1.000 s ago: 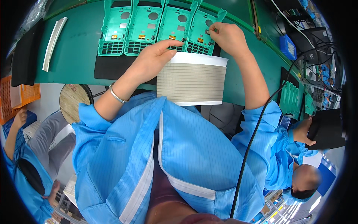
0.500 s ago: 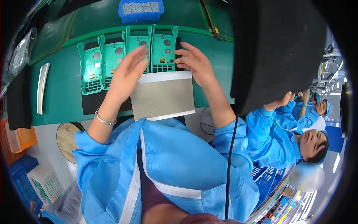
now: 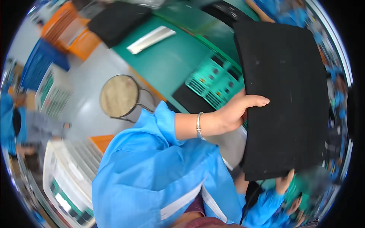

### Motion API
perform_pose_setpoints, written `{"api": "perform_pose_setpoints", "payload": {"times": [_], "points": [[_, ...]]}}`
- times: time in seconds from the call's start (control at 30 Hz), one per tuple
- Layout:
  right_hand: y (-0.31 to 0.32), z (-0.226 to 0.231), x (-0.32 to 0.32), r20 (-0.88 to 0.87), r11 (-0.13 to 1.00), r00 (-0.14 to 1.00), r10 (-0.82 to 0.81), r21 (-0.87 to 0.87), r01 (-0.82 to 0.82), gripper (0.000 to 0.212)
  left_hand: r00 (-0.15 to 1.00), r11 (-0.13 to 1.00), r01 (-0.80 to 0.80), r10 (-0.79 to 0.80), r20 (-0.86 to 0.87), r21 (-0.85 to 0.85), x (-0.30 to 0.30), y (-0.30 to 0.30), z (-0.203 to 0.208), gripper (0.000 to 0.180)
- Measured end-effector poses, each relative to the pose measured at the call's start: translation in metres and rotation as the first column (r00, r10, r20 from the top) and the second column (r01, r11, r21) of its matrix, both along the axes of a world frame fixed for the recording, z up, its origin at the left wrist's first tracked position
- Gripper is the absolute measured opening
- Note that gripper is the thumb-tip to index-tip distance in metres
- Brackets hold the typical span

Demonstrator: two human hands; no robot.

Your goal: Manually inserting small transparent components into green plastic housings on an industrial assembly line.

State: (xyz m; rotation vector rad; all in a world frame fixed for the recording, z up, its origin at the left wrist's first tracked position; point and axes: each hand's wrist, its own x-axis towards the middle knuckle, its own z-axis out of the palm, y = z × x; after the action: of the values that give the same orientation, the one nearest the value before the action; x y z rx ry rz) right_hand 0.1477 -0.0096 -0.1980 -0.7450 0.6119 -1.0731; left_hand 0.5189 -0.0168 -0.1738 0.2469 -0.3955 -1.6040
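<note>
My left hand (image 3: 235, 112) is at the left edge of a large black panel (image 3: 287, 98). Its thumb lies over the face of the panel, and the other fingers pass out of sight at the edge, so it looks closed on it. Beyond this hand, green plastic housings (image 3: 213, 81) lie side by side on a black mat (image 3: 192, 99), partly covered by the panel. Below my wrist shows part of a grey sheet (image 3: 231, 146) with a white edge. Only a bit of my right forearm appears; the panel hides my right hand.
The green table (image 3: 163, 62) holds a white strip (image 3: 151, 39) and a black cover (image 3: 119, 21). A round stool (image 3: 119, 95) stands beside it. White crates (image 3: 70, 171) and orange bins (image 3: 81, 41) are at left. A co-worker's hand (image 3: 284, 183) is by the panel's lower edge.
My view has swung round, so the table now slants. Both hands were raised apart over the housings; my left is now at the black panel, and my right has gone out of sight.
</note>
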Motion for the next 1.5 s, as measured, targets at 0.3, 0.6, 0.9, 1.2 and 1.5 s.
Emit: {"api": "perform_pose_setpoints", "payload": {"times": [0.3, 0.6, 0.9, 1.2, 1.5], "points": [[-0.035, -0.136, 0.099, -0.643, 0.888, 0.691, -0.329, -0.459, -0.005, 0.038, 0.64, 0.649, -0.76, 0.737, 0.218, 0.037, 0.166, 0.054, 0.009, 0.017], [-0.042, -0.133, 0.101, -0.719, 0.917, 0.618, -0.318, -0.398, 0.008, 0.034, 0.016, 0.309, -0.921, 0.638, 0.77, -0.237, 0.479, 0.099, 0.004, 0.037], [-0.019, -0.078, 0.158, -0.706, 0.688, 0.327, -0.628, -0.7, -0.192, 0.015, -0.294, 0.781, -0.477, 0.29, 0.911, -0.403, 0.202, 0.023, -0.068, 0.022], [-0.026, -0.086, 0.214, -0.794, 0.595, 0.229, -0.564, -0.582, -0.553, 0.012, -0.307, 0.793, 0.234, 0.61, 0.731, -0.563, 0.027, -0.015, -0.124, 0.016], [-0.036, -0.088, 0.226, -0.677, 0.402, 0.079, -0.732, -0.523, -0.751, 0.007, -0.245, 0.871, 0.117, 0.491, 0.836, -0.477, 0.023, -0.018, -0.129, 0.01]]}}
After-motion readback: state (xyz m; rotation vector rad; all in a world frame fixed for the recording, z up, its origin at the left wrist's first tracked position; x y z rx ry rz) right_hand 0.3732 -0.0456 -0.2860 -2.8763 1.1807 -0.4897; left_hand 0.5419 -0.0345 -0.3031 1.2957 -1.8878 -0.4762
